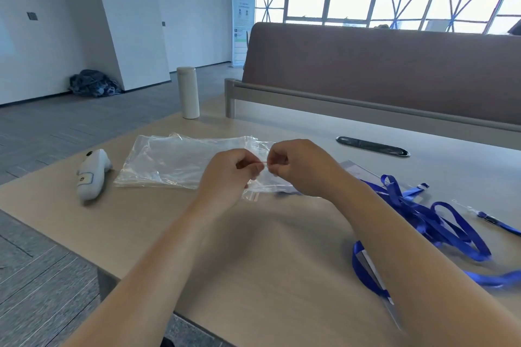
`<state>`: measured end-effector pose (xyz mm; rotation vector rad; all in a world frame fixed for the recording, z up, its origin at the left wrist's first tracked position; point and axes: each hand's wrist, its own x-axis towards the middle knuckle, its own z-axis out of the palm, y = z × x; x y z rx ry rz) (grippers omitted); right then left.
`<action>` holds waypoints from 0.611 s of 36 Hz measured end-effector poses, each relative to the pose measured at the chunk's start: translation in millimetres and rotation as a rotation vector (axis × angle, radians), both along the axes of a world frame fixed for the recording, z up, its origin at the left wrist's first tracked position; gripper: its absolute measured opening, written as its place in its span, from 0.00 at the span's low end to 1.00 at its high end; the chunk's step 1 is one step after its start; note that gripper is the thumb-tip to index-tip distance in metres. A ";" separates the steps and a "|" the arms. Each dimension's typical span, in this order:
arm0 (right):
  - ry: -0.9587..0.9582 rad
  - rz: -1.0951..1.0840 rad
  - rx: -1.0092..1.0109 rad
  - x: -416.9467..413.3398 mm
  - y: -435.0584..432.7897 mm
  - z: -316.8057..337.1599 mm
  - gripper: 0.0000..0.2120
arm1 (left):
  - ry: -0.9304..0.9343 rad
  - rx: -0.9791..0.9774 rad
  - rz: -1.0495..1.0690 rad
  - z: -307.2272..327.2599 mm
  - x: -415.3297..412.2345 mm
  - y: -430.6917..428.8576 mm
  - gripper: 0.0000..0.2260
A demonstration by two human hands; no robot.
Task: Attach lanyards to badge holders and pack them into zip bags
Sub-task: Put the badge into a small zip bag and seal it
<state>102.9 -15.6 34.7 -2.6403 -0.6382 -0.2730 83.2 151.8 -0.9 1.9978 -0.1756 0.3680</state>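
pinching the zip bag (267, 184) mouth in fingers of left hand (228, 175) and right hand (299, 169); handling limp, slippery film, likely gripping best along the stiffer zip strip.

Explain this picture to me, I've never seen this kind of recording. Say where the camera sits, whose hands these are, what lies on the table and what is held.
There is no machine here. A person works with bare hands, and one wide-angle camera worn on their head looks forward and down, so both arms come in from the bottom of the picture. The left hand and the right hand each pinch the edge of a clear zip bag over the wooden table. Behind it lies a pile of more clear bags. To the right lie tangled blue lanyards and a clear badge holder. To the left lies a white handheld device; I cannot tell what it is for. Farther back stands a white bottle.
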 end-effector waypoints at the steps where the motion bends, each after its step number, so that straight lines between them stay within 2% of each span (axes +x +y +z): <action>1: 0.001 0.005 0.003 -0.4 0.3 0.0 0.05 | -0.003 -0.004 0.000 -0.3 -0.3 0.5 0.05; 14: 0.044 -0.069 -0.071 3.1 -25.1 13.6 0.04 | -0.052 -0.050 0.065 -3.0 7.6 18.2 0.06; 19: 0.014 -0.096 -0.126 1.5 -25.9 14.8 0.08 | -0.041 0.030 0.084 0.5 7.8 10.9 0.03; 22: -0.013 -0.100 -0.154 0.2 -24.2 14.9 0.09 | -0.052 0.051 0.071 2.6 9.2 6.8 0.14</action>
